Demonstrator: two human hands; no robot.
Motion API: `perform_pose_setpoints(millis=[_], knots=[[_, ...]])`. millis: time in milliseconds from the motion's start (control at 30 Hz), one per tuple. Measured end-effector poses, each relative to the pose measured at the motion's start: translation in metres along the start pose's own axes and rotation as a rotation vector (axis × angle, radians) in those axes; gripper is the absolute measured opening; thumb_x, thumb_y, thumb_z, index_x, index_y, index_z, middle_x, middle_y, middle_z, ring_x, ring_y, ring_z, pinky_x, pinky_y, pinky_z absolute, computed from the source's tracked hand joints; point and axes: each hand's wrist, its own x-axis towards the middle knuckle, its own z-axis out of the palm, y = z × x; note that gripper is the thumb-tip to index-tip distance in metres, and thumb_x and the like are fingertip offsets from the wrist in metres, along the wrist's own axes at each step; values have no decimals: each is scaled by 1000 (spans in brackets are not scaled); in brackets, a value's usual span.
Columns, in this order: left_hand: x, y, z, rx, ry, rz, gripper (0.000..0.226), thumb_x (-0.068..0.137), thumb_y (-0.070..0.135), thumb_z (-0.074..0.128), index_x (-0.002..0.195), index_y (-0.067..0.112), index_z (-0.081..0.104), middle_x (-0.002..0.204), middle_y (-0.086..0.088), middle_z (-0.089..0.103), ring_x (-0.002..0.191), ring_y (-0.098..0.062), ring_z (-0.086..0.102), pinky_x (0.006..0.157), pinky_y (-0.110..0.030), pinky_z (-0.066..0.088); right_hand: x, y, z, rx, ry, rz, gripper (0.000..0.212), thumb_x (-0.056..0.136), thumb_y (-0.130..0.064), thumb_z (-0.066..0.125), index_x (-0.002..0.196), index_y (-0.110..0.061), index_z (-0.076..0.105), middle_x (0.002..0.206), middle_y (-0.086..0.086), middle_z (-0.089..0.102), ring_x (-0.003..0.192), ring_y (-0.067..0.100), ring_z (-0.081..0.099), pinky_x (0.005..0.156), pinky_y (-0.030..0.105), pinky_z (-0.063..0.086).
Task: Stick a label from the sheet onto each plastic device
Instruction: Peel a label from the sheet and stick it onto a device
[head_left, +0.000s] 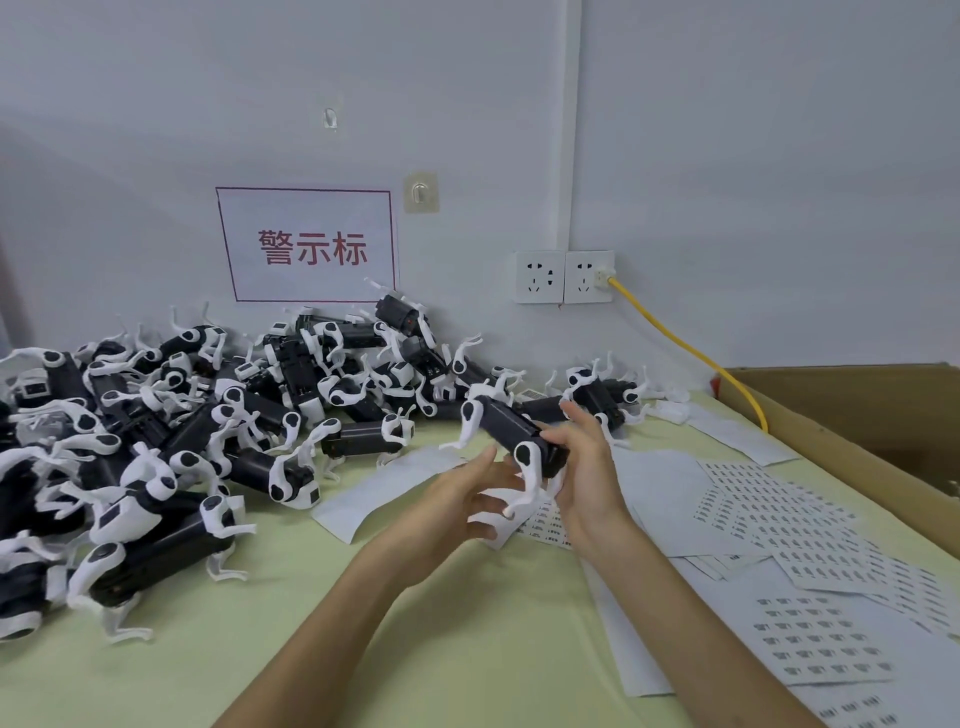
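Black-and-white pile (156, 441) on a pale yellow-green table (415, 649).
The sign (306, 245) is white with a dark red border and red characters. Below it, the pile shows black bodies with white legs. The device (511, 434) lower right of the sign has the same colours. Further right, the sheets (810, 525) are white with rows of small black marks. Right of the sign are white sockets (563, 277), a yellow cable (685, 348) and a brown box (857, 415). The wall (753, 156) behind the sign is pale grey.
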Motion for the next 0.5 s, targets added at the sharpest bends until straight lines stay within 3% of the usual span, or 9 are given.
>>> perform_pose_setpoints(millis=[100,167,233,333,400,500], knots=[[-3,0,8,-128,-87,63,54,97,63,48,117,17,68,104,-1,62,81,-15,48,69,-28,35,-6,-1,5,70,-68,27,42,91,-1,48,130,-17,53,87,10,66,71,23,63,57,29,50],[-3,-3,14,-203,-59,91,51,95,61,52,121,18,64,109,-5,59,95,-21,46,75,-31,37,-9,1,7,22,-72,27,41,91,-3,50,129,-18,55,88,11,67,67,19,64,50,25,48],[-1,-5,15,-329,-33,107,56,91,58,63,128,15,59,120,-10,58,105,-25,47,84,-32,45,-9,3,6,-79,-56,-7,39,91,-6,57,127,-22,56,94,9,72,76,19,69,58,25,52],[0,-6,11,-471,-37,196,53,83,46,80,126,17,68,122,-8,65,100,-21,57,87,-31,54,-8,6,5,-251,-24,-123,36,91,-10,64,123,-26,58,104,5,71,86,12,70,69,20,51],[1,-5,11,-516,17,241,28,85,35,79,109,21,78,108,-3,72,91,-17,65,86,-28,56,-6,5,3,-352,10,-223,33,91,-9,65,115,-31,62,101,-3,67,87,4,65,72,15,46],[1,-4,10,-652,160,258,6,82,25,77,85,20,80,79,-2,67,76,-15,69,83,-29,60,-5,-2,-1,-287,11,-228,31,91,-8,60,112,-30,69,83,-9,68,70,7,60,72,24,44]])
